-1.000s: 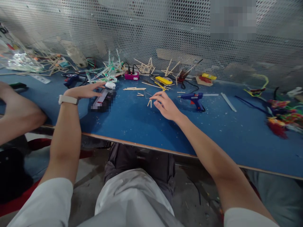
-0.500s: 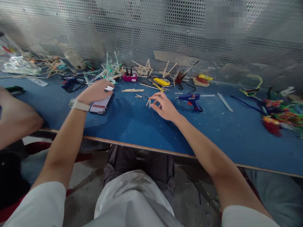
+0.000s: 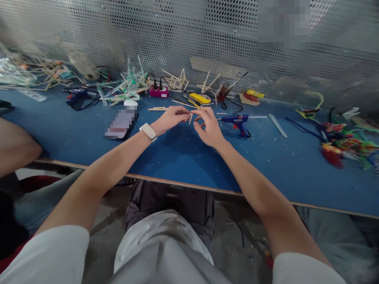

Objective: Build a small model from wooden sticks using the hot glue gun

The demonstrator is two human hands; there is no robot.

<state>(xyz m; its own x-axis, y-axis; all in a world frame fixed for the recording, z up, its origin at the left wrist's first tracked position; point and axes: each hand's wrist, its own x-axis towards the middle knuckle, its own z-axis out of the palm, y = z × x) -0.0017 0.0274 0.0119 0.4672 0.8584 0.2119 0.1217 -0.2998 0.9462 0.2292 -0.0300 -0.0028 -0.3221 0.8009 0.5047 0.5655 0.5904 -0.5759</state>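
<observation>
small stick [image 3: 190, 118] of matt wood, glue gun [image 3: 237, 119] of smooth blue plastic w/ slight gloss, pwr. socket [image 3: 158, 93] also plastic, tabletop [image 3: 183, 157] looks matt & speckled, wall panel [image 3: 177, 35] of perf. metal, sleeve [image 3: 56, 252] of matt cloth

Behind, a wall [image 3: 177, 31] of perforated grey metal, spanning the whole width, with small round holes in close rows and a pale sheen, brightest toward the upper right. Up there, a patch [image 3: 283, 23] blurred into squares. Low down, a pale strip [image 3: 217, 68], on the wall or just behind it, hard to tell which. Along the wall, a long blue table [image 3: 266, 165], speckled with light flecks, with a thin brown edge [image 3: 177, 183] on the near side. Below, in dimmer light, a grey floor [image 3: 227, 252], dotted with small bits.
</observation>
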